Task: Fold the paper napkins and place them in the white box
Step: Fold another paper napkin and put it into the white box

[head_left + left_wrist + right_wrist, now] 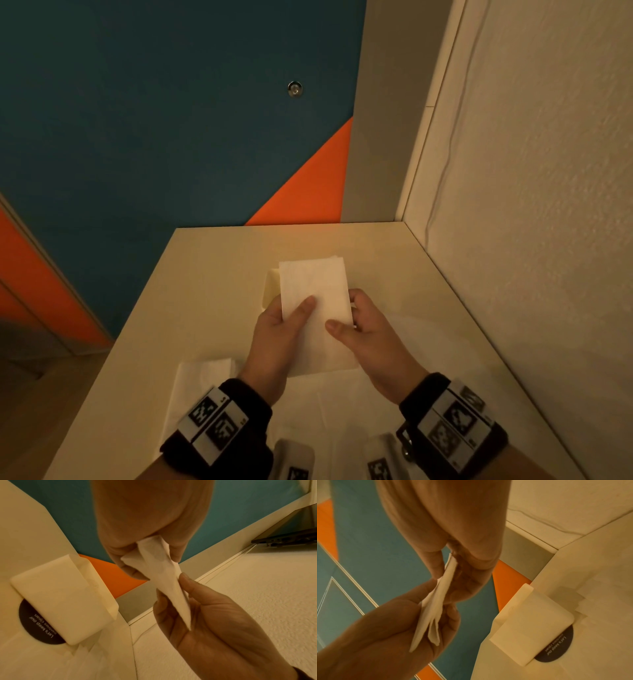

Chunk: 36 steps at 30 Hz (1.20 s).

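Both hands hold a folded white paper napkin point(317, 301) in the air above the table point(171, 308). My left hand point(277, 329) pinches its left edge with the thumb on top. My right hand point(363, 329) grips its right edge, thumb on top too. From the wrist views the napkin point(164, 580) point(435, 608) appears edge-on as a thin folded wedge between the fingers of both hands. The white box point(272, 286) stands beyond the hands, mostly hidden by the napkin; it shows plainly in the left wrist view point(60, 597) and the right wrist view point(532, 626), with napkins in it.
Unfolded white napkins point(205, 383) lie flat on the table near its front edge, under my wrists. A black round sticker point(37, 628) lies under the box. A textured wall point(531, 205) borders the table on the right. A laptop point(289, 534) shows in the left wrist view.
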Available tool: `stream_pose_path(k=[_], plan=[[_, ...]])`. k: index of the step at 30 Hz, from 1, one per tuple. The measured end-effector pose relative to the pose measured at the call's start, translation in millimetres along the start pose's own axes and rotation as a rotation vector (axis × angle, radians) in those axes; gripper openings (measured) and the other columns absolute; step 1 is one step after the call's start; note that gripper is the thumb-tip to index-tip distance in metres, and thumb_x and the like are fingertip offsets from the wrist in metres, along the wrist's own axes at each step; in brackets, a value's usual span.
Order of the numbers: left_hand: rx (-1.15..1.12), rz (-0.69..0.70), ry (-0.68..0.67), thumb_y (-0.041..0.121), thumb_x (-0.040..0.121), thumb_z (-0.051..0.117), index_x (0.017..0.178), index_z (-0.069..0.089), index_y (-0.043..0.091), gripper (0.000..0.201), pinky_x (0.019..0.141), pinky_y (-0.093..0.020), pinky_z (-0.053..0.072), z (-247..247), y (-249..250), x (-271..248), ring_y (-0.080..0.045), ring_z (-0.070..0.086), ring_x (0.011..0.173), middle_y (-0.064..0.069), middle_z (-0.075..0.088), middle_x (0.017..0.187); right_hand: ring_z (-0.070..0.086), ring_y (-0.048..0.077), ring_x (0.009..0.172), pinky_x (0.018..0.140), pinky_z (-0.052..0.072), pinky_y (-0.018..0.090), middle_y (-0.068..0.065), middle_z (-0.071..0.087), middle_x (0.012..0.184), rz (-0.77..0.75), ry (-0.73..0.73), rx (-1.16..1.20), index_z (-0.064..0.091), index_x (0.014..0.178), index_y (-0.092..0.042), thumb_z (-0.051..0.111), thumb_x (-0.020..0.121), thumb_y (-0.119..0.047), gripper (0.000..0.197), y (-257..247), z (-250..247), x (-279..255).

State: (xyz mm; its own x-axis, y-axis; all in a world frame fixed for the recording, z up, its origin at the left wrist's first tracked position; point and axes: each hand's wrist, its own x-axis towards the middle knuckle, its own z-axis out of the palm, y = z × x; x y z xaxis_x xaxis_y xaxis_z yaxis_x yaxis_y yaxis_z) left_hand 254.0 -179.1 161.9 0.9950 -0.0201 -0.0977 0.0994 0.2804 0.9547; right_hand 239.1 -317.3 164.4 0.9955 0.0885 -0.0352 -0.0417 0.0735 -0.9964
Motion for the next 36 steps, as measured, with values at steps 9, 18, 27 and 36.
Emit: stream_pose_path(k=[9,18,27,36], plan=[[0.054,0.022,0.009,0.027,0.091,0.057,0.113,0.062,0.018,0.024,0.087,-0.049,0.054,0.3,-2.5,-0.8,-0.027,0.068,0.097,-0.004,0.072,0.105,0.067,0.021,0.101,0.088,0.055,0.039,0.005,0.069,0.11,-0.002,0.01,-0.009,0.054,0.116,-0.019,0.058,0.092,-0.007,0.027,5.4,-0.3,0.6],[0.193,0.201,-0.143,0.004,0.095,0.049,0.133,0.032,0.057,0.067,0.087,-0.025,0.053,-10.7,-6.3,-7.1,0.0,0.057,0.11,0.016,0.049,0.13,0.066,0.02,0.099,0.081,0.055,0.036,0.004,0.068,0.109,0.075,0.0,0.001,0.054,0.111,-0.019,0.056,0.093,-0.009,0.022,9.8,0.8,0.5],[0.202,-0.029,0.017,0.001,0.085,0.063,0.111,0.064,0.026,0.036,0.076,-0.036,0.056,-72.9,-8.9,8.8,-0.026,0.062,0.1,-0.002,0.061,0.116,0.064,0.021,0.065,0.058,0.051,0.03,0.01,0.065,0.075,0.241,-0.06,-0.172,0.049,0.11,-0.01,0.059,0.089,0.0,0.025,19.0,-21.9,-5.3],[0.595,-0.255,0.136,-0.001,0.084,0.064,0.103,0.063,0.029,0.035,0.088,-0.05,0.051,-178.8,-43.9,0.6,-0.035,0.056,0.1,-0.008,0.052,0.124,0.055,0.01,0.074,0.064,0.046,0.021,-0.001,0.058,0.086,0.447,-0.092,-0.77,0.056,0.095,-0.02,0.068,0.082,-0.012,0.019,85.1,-63.3,-13.8]])
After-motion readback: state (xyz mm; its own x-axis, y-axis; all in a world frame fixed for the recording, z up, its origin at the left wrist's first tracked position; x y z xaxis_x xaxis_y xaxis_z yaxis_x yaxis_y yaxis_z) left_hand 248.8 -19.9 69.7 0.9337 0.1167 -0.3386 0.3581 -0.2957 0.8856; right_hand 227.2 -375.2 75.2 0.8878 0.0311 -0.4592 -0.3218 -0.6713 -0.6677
